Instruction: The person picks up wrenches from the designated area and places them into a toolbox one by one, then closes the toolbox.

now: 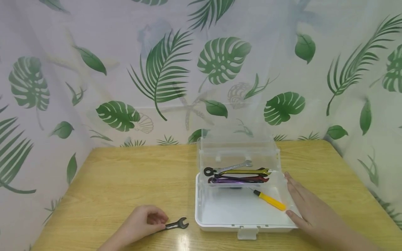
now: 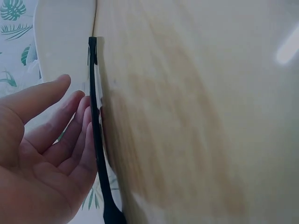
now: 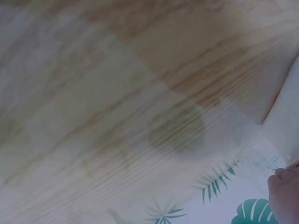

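Black steel gave the small open-ended wrench (image 1: 176, 225) its look, and we judged it stiff, light for its size and a little slick on its flat faces, so the slim shank seemed the better place to take it than the forked head. It lay flat on the pale wooden bench (image 1: 125, 174), at about nine o'clock from the white plastic toolbox (image 1: 220, 216) and just apart from it. Our left hand (image 1: 141, 221) had its fingers curled down over the handle end, pinching it against the wood, while the open jaw stuck out toward three o'clock, clear of the fingertips. From the left wrist view the black shank (image 2: 96, 130) ran along the tips of our fingers (image 2: 86, 135), touching them; how tightly they closed we could not tell there.

Our right hand (image 1: 306, 205) lay flat with straight fingers against the toolbox's three o'clock wall, holding nothing. Inside, a yellow-handled screwdriver (image 1: 269, 200) rested on the white floor near that hand, and at twelve o'clock of it a clear inner tray (image 1: 273, 179) held a row of coloured wrenches (image 1: 238, 175): silver, yellow, red and purple. The clear lid (image 1: 238, 104) stood upright behind.
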Demonstrator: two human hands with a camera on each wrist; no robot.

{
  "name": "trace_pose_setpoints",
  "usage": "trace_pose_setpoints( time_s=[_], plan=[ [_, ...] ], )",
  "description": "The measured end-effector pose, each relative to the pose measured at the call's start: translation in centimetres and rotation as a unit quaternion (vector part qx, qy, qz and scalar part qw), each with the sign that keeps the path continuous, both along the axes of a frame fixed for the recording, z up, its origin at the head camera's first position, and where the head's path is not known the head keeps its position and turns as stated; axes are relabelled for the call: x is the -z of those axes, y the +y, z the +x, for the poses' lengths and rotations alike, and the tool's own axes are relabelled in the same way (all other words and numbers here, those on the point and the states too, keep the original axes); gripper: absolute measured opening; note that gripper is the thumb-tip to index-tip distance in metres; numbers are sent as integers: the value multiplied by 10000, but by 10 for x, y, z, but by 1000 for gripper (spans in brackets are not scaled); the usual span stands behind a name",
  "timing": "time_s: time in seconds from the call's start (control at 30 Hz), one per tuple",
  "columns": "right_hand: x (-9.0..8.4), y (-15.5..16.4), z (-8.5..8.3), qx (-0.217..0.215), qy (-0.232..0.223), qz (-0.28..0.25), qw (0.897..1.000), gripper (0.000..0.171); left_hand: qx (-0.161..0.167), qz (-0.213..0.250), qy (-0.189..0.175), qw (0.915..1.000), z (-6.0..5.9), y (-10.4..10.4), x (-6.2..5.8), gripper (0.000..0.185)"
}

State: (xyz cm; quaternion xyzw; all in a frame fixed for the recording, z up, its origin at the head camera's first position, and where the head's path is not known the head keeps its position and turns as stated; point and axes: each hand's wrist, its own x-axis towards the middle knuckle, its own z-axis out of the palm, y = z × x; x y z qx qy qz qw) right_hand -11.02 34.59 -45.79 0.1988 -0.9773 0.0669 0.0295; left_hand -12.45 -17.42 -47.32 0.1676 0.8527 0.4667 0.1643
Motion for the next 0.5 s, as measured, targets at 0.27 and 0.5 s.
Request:
trace_pose_setpoints(
  time_s=[0.27, 0.5],
  plan=[
    [1, 1, -1, -96, 160, -40, 9998, 85, 127, -20, 113, 9999, 3, -5, 8, 21],
    [2, 1, -2, -95, 107, 19, 9999, 84, 190, -259, 315, 9990, 5, -3, 10, 23]
  ],
)
